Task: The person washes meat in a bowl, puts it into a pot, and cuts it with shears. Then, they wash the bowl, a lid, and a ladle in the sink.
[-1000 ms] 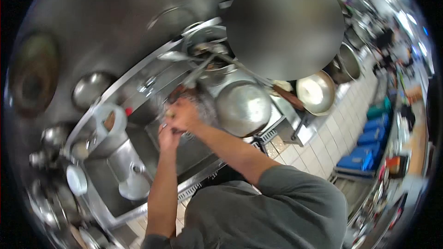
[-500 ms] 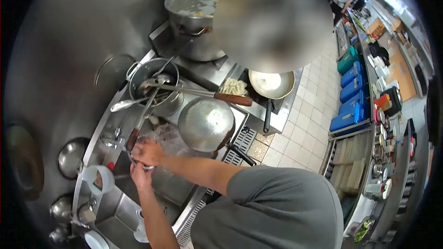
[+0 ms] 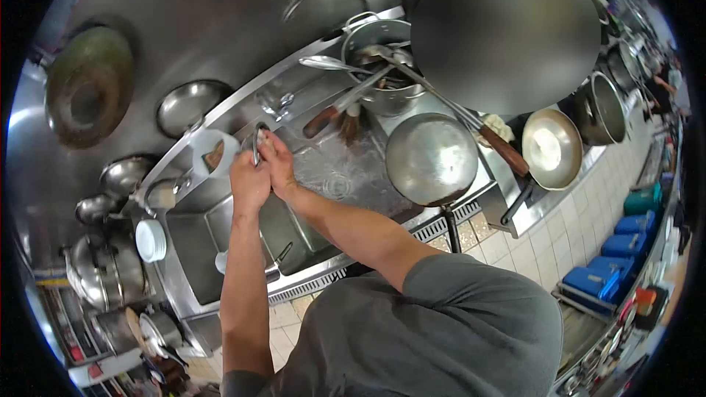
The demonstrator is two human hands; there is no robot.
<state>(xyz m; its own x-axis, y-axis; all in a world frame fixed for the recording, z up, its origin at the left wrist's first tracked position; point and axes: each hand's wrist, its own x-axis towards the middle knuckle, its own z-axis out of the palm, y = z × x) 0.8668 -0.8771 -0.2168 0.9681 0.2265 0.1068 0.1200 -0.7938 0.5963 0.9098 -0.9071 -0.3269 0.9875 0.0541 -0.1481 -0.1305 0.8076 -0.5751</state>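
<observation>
Steel sink (image 3: 195,254) spreads below; from between my left hand (image 3: 250,181) and right hand (image 3: 279,167), fingers curled (whether gripping, I can't tell), a slim metal piece (image 3: 256,150) points wallward, neither clearly nearer.

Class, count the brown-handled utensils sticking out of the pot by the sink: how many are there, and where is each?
2. One utensil's handle lies over the sink, beside the brush; the other utensil's handle points toward the shallow pan. More may be hidden in the pot.
</observation>
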